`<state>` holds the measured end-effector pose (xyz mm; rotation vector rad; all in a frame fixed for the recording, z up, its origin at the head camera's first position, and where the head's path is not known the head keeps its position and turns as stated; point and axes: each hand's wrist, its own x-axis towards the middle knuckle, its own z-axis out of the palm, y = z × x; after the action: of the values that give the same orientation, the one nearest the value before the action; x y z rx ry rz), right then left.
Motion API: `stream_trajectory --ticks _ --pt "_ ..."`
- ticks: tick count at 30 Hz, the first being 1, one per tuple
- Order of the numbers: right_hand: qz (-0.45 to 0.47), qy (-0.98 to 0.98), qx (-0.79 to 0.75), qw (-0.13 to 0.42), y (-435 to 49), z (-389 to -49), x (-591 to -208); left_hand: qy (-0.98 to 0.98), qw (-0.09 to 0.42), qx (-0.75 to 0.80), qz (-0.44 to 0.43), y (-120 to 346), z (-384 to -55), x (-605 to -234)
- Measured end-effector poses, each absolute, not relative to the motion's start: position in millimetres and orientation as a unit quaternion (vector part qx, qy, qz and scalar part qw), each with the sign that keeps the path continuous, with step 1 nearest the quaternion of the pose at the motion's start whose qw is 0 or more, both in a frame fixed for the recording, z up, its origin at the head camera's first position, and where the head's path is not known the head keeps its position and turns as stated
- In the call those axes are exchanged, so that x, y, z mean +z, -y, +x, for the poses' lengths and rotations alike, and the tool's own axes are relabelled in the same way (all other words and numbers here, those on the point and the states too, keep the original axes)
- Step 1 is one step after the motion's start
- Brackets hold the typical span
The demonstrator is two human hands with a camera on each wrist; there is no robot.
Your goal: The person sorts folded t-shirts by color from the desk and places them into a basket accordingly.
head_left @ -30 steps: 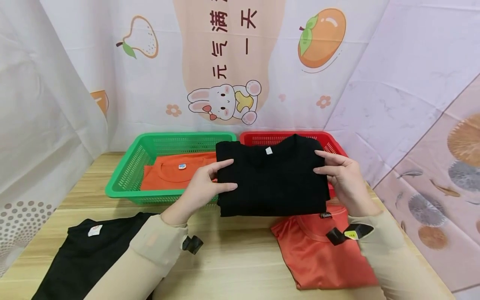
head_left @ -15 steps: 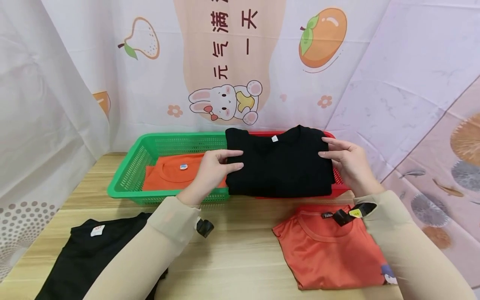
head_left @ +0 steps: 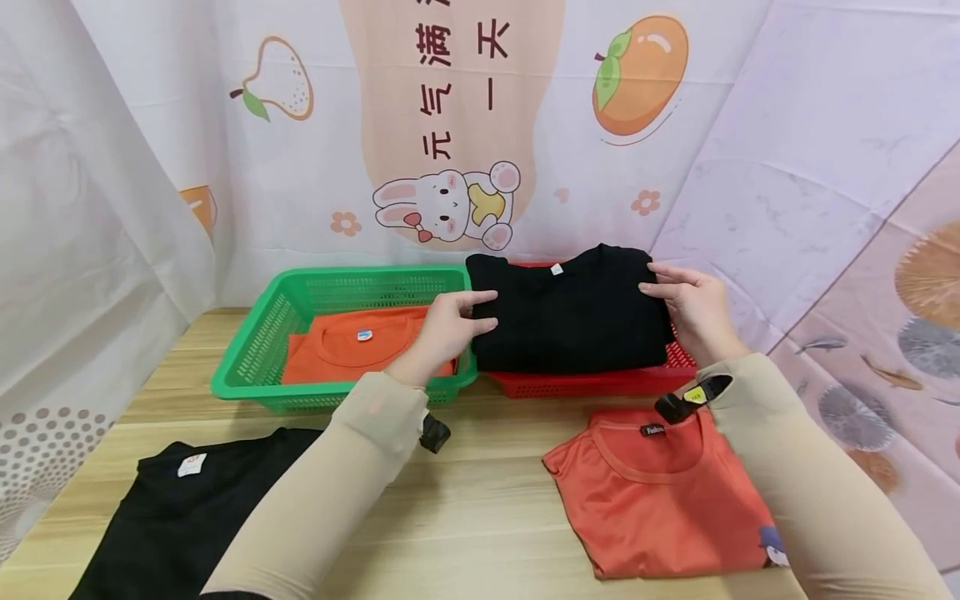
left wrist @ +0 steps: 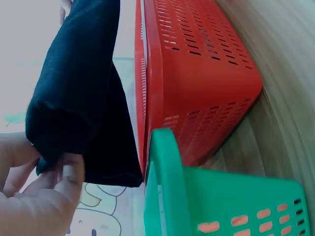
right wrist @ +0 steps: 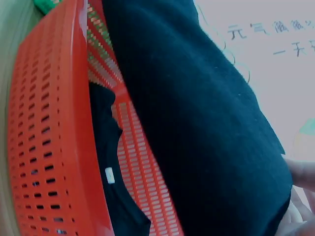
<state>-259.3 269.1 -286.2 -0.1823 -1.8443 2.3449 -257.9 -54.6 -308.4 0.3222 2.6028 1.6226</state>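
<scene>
A folded black T-shirt [head_left: 570,321] with a small white neck label hangs over the red basket [head_left: 585,385]. My left hand [head_left: 444,329] pinches its left edge between thumb and fingers, and my right hand [head_left: 693,308] pinches the right edge. Seen from the left wrist, the folded shirt [left wrist: 78,78] stands above the basket's rim, with the fingers gripping its lower fold. In the right wrist view another black shirt [right wrist: 113,187] with a white label lies inside the red basket, beneath the held one.
A green basket [head_left: 258,333] holding a folded orange shirt [head_left: 356,346] adjoins the red one. On the wooden table [head_left: 480,517] lie a black shirt [head_left: 187,508] at front left and a coral-red shirt [head_left: 667,517] at front right. A printed curtain [head_left: 465,100] hangs behind.
Both hands have carried the black T-shirt away from me and slightly right, from in front of the baskets to above the red one. The coral-red shirt is now more fully uncovered.
</scene>
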Motion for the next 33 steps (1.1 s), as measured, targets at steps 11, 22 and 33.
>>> stream_trajectory --ticks 11,22,33 --pt "-0.094 0.627 0.770 0.068 -280.2 -268.5 -290.5 -0.818 -0.040 0.570 0.062 31.9 -261.6 -321.4" --pt "-0.107 0.636 0.759 0.086 -273.8 -285.5 -302.6 -0.835 -0.042 0.547 0.045 29.0 -276.5 -341.2" --pt "-0.149 0.635 0.751 0.100 -284.4 -293.0 -318.1 -0.859 -0.030 0.507 0.061 12.1 -277.6 -334.5"
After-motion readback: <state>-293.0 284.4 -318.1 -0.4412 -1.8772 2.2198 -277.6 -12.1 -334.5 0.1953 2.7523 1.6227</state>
